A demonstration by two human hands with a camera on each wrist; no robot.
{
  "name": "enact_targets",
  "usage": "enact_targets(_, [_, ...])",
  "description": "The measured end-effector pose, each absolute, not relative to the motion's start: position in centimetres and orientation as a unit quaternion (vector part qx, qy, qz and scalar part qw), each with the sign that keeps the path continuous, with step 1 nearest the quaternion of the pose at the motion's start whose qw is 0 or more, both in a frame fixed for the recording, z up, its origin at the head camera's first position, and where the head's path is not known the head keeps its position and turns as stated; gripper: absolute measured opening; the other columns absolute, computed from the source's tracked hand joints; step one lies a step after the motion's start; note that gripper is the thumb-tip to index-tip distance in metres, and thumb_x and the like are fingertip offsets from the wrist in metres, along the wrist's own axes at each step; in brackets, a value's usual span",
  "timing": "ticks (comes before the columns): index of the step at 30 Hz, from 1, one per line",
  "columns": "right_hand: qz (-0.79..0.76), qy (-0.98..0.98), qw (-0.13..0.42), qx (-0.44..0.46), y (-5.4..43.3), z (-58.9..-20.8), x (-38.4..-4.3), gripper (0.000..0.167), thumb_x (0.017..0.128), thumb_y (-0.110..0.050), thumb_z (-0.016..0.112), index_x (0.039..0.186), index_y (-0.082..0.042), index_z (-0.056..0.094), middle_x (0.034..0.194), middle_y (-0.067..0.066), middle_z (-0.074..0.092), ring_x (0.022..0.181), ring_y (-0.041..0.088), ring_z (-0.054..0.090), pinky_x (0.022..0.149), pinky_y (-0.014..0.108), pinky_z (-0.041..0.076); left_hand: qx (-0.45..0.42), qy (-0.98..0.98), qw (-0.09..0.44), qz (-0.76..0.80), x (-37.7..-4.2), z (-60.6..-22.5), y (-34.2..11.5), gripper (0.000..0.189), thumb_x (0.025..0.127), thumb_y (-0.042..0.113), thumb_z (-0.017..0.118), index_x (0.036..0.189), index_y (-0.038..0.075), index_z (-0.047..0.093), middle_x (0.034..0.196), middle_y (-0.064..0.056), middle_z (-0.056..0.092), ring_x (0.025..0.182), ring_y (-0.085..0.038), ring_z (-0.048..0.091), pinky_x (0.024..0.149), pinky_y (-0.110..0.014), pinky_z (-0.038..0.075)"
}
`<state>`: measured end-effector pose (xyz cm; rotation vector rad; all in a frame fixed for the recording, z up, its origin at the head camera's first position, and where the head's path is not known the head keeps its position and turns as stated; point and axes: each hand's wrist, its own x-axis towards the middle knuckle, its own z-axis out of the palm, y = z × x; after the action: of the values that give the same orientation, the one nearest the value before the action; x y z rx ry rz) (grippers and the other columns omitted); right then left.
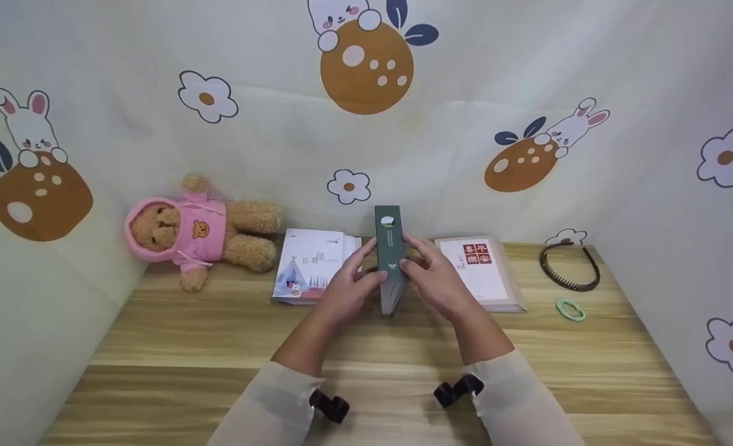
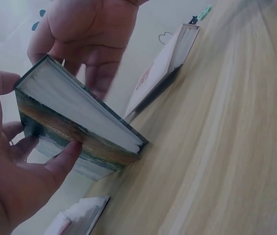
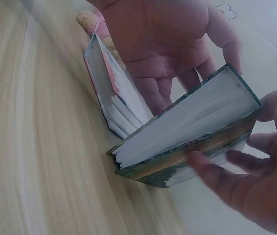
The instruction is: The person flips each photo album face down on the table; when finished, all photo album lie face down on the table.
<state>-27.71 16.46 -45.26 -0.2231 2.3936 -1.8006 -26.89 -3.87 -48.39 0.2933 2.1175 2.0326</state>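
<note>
A thick green hardcover book [image 1: 390, 243] stands on its edge at the middle of the table, spine upward. My left hand [image 1: 349, 286] holds it from the left, thumb near the spine and fingers along the cover. From the right, my right hand [image 1: 438, 284] grips the opposite cover in much the same way. In the left wrist view the book [image 2: 74, 125] shows pale page edges and a landscape-coloured cover, its lower end close to the wood. The right wrist view shows the covers of the book [image 3: 187, 120] slightly spread at the lower end.
A white book with a tent picture [image 1: 304, 263] lies left, and another with red characters [image 1: 481, 272] lies right. A teddy bear in a pink hoodie [image 1: 202, 229] lies at the back left. A dark headband [image 1: 569, 285] and green hair tie [image 1: 570, 310] are at the right.
</note>
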Motion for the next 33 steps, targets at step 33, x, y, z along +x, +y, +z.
enact_targets(33, [-0.385,0.922,0.038,-0.013,18.4,-46.8,-29.3,0.057,0.106,-0.023,0.06,0.161,-0.009,0.049,0.17,0.016,0.043,0.16,0.039,0.036,0.133,0.057,0.029,0.188,0.881,0.111,0.42,-27.3,-51.4,-3.9,0.053,0.108,0.02,0.061,0.159,0.034,0.052,0.177,0.014,0.029,0.165,-0.029,0.028,0.134,-0.057,0.026])
